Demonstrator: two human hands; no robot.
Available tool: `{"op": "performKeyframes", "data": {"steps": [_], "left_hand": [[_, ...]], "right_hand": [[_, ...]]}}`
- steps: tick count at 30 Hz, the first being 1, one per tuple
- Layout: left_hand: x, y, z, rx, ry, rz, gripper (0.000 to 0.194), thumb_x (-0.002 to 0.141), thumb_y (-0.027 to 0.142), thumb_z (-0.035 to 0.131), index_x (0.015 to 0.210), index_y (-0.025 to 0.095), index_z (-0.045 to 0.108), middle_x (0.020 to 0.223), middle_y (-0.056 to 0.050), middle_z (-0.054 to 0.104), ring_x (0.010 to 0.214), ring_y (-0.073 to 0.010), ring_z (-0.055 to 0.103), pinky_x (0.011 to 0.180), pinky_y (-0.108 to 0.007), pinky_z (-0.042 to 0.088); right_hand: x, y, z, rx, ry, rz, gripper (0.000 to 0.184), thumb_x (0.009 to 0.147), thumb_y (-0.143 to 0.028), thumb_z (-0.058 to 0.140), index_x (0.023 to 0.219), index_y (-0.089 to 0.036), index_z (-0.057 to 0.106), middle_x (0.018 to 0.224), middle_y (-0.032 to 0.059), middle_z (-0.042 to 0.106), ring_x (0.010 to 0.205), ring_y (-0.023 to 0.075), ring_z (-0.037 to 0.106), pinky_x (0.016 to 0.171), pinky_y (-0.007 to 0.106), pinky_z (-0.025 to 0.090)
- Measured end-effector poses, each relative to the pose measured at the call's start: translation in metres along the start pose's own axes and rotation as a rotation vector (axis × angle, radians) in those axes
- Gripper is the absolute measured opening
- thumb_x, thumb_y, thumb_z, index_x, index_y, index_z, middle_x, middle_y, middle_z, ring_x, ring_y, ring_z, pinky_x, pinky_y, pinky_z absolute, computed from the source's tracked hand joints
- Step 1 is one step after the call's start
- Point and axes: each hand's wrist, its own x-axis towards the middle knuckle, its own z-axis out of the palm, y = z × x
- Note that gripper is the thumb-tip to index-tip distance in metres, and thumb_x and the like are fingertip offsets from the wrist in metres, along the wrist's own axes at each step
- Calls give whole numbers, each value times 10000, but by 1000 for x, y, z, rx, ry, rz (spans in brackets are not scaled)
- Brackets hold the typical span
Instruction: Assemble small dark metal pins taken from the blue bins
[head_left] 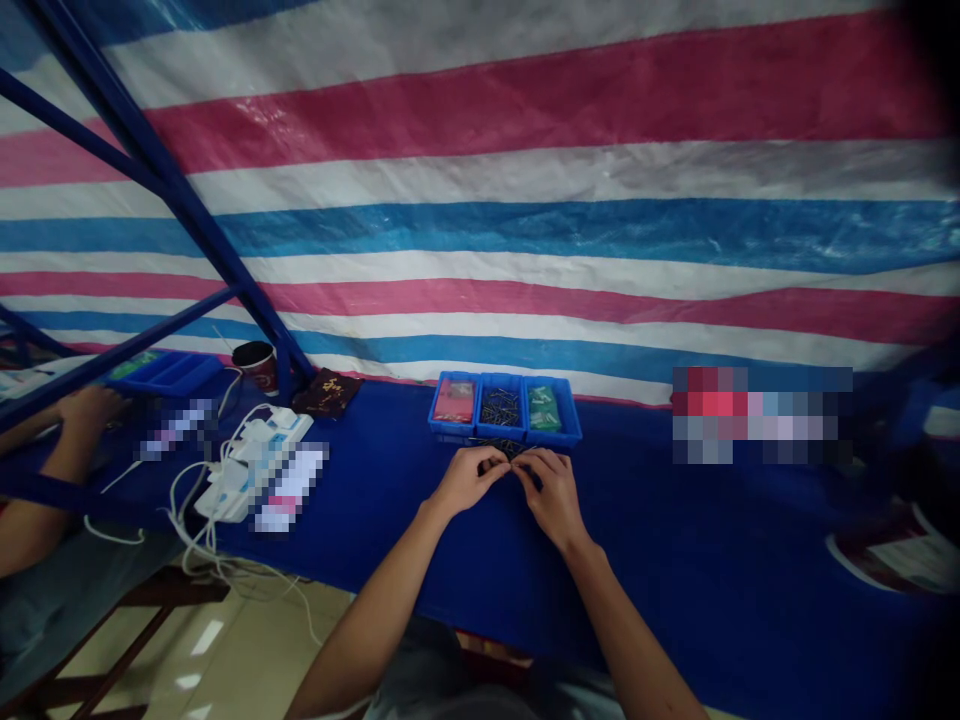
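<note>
My left hand [469, 480] and my right hand [553, 490] meet fingertip to fingertip just in front of a row of blue bins [504, 438]. Both are closed in a pinch, and whatever lies between the fingers is too small to make out. Small dark slender pieces [500, 408], like screws or pins, fill the middle bin. More of these dark pieces [495, 444] lie on the blue table right behind my fingers. Pinkish-red flat items [454, 402] sit in the left bin, and green items [544, 408] in the right one.
Left of me are a white power strip [251, 465] with tangled cables, a dark brown packet [328, 393] and a dark cup [256, 366]. Blue frame bars [187, 235] slant across there. Another person's hand [90, 408] is at far left. A round container [896, 550] stands at right.
</note>
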Motion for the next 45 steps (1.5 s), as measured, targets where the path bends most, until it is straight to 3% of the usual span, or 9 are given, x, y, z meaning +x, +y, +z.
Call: {"op": "performKeyframes", "data": {"steps": [45], "left_hand": [[0, -1, 1, -44, 68, 13, 241, 941, 353, 604, 900, 151, 729, 771, -31, 697, 642, -125, 556, 618, -222, 415]], "right_hand": [[-1, -4, -4, -131, 15, 46, 166, 992, -278, 513, 986, -247, 677, 1058, 80, 599, 982, 261, 551, 832, 432, 391]]}}
